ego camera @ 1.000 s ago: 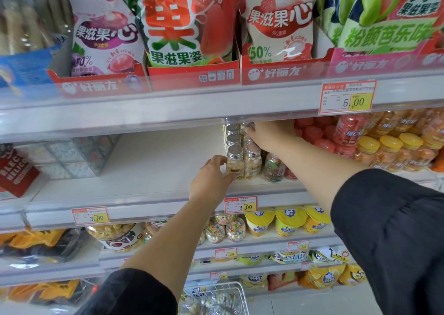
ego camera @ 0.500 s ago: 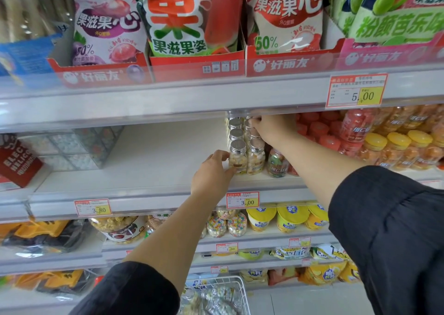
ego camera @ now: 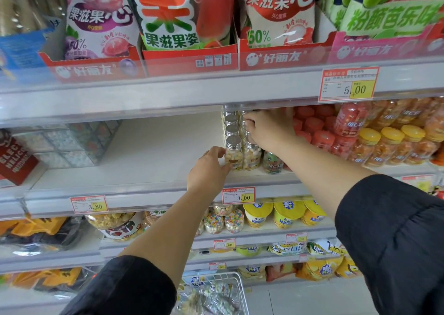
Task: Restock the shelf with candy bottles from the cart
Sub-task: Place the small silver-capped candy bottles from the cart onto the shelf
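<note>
Slightly lower now, the right hand [ego camera: 266, 131] curls its fingers [ego camera: 250, 120] over a rear bottle [ego camera: 247, 132] behind the left hand [ego camera: 208, 170], whose fingers [ego camera: 227, 168] pinch the front candy bottle [ego camera: 233, 155]; a jolt could topple both rows [ego camera: 231, 128].

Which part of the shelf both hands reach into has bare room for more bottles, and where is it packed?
Bare white shelf board lies between the clear boxes and the silver-capped bottles, left of the left hand. Right of those rows, past the right hand, red-capped bottles and yellow-capped bottles crowd the board.
</note>
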Available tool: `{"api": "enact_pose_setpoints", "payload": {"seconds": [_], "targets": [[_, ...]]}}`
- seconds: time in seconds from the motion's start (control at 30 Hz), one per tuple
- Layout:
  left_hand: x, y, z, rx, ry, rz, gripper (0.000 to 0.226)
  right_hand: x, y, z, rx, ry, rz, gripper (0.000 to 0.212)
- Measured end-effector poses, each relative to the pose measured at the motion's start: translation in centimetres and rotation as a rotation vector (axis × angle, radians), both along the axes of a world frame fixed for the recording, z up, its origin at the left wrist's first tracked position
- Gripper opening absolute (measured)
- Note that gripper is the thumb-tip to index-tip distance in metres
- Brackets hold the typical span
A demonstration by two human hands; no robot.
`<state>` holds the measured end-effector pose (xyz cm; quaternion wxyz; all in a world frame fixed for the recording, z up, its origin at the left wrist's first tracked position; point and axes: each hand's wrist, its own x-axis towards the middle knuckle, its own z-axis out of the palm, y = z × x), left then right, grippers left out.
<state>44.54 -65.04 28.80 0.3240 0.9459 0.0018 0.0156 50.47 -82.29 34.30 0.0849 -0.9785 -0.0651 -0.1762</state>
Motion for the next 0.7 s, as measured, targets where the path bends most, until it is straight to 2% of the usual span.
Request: {"api": "enact_pose_setpoints", "payload": {"seconds": [0.2, 0.33, 0.43, 0.7], "targets": [[0.0, -0.1, 0.0, 0.011, -0.002, -0.001, 0.035, -1.0, -0.1, 1.0, -0.031, 0.136, 0.022, 0.034], [0.0, 0.0, -0.1, -0.006, -0.002, -0.004, 0.036, -3.8, -0.5, 0.8, -0.037, -0.054, 0.102, 0.043], [0.1, 0.0, -0.1, -0.009, -0.01, -0.005, 0.037, -5.8, -0.8, 0.5, -0.069, -0.05, 0.188, 0.046], [0.3, 0.1, -0.2, -0.012, 0.004, -0.004, 0.031, -5.6, -0.8, 0.8, -0.103, -0.019, 0.173, 0.032]]}}
